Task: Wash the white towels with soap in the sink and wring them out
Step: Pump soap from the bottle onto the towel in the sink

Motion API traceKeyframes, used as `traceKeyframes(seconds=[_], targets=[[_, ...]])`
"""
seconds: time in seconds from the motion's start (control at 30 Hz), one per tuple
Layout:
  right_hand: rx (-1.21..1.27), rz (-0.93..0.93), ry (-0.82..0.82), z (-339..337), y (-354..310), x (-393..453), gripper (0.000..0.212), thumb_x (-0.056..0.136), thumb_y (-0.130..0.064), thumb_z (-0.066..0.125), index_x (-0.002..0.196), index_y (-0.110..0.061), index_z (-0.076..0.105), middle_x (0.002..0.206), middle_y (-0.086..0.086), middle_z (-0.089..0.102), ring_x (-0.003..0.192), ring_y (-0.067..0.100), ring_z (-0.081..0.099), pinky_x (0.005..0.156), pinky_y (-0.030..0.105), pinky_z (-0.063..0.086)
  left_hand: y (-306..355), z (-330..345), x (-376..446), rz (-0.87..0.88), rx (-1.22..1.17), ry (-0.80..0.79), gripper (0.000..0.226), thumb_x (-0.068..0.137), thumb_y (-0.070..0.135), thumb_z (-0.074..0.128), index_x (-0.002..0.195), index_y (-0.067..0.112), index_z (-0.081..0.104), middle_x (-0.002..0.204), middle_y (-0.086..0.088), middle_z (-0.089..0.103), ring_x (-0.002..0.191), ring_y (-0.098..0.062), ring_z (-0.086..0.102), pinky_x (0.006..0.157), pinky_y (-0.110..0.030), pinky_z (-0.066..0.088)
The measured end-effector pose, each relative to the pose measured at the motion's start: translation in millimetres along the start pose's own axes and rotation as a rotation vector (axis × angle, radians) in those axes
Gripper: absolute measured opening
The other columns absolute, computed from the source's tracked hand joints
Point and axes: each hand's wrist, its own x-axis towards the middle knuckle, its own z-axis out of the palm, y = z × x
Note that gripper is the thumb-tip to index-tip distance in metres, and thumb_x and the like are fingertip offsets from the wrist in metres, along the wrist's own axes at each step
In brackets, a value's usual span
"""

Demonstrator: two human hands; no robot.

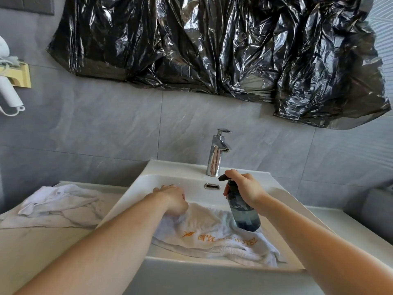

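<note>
A white towel (214, 237) with orange hotel lettering lies in the white sink (170, 179). My left hand (172, 199) hovers palm up over the towel's far left part, fingers loosely cupped under the pump's nozzle. My right hand (244, 190) grips a dark blue pump bottle (244, 213) that stands upright on the towel, with a finger on top of the black pump head. A second white towel (57, 201) lies crumpled on the counter left of the sink.
A chrome faucet (217, 154) stands at the sink's back edge, just behind the bottle. Black plastic sheeting (212, 43) covers the wall above. A white hair dryer (8, 90) hangs at the far left. The marble counter (42, 241) runs on both sides.
</note>
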Motion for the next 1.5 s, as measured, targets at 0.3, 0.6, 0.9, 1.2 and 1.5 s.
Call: traceKeyframes(seconds=[0.3, 0.6, 0.9, 1.2, 1.5], targets=[[0.014, -0.013, 0.031, -2, 14, 5, 0.048, 0.094, -0.059, 0.051, 0.092, -0.021, 0.080, 0.082, 0.015, 0.076, 0.075, 0.025, 0.064, 0.086, 0.045, 0.052, 1, -1, -2, 0.013, 0.014, 0.009, 0.039, 0.086, 0.034, 0.056, 0.124, 0.035, 0.064, 0.134, 0.002, 0.054, 0.126, -0.030, 0.048, 0.104, -0.040, 0.037], [0.079, -0.023, 0.044, -7, 14, 8, 0.038, 0.099, -0.044, 0.048, 0.091, -0.023, 0.079, 0.076, 0.016, 0.073, 0.075, 0.029, 0.065, 0.093, 0.050, 0.052, 4, -5, -10, 0.035, 0.031, 0.030, 0.035, 0.093, 0.030, 0.056, 0.127, 0.030, 0.064, 0.135, 0.000, 0.054, 0.126, -0.030, 0.048, 0.106, -0.040, 0.037], [0.150, -0.028, 0.087, -9, 21, 10, 0.037, 0.103, -0.030, 0.047, 0.091, -0.011, 0.076, 0.070, 0.015, 0.068, 0.072, 0.030, 0.062, 0.080, 0.041, 0.047, 4, -5, -11, 0.033, 0.033, 0.025, 0.039, 0.091, 0.032, 0.055, 0.129, 0.031, 0.064, 0.138, 0.001, 0.053, 0.128, -0.029, 0.048, 0.105, -0.039, 0.036], [0.222, 0.003, 0.081, -14, 19, 11, 0.038, 0.103, -0.023, 0.044, 0.083, -0.006, 0.071, 0.070, 0.019, 0.064, 0.072, 0.031, 0.059, 0.076, 0.038, 0.044, 7, -6, -16, 0.048, 0.063, 0.047, 0.034, 0.096, 0.032, 0.053, 0.127, 0.028, 0.066, 0.137, 0.000, 0.056, 0.128, -0.027, 0.049, 0.107, -0.040, 0.035], [0.192, -0.038, 0.074, -15, 27, 9, 0.040, 0.106, -0.040, 0.046, 0.097, -0.014, 0.076, 0.072, 0.013, 0.067, 0.075, 0.027, 0.064, 0.082, 0.043, 0.048, 7, -7, -15, 0.053, 0.069, 0.034, 0.033, 0.095, 0.030, 0.053, 0.126, 0.030, 0.064, 0.135, 0.001, 0.054, 0.127, -0.027, 0.047, 0.106, -0.040, 0.034]])
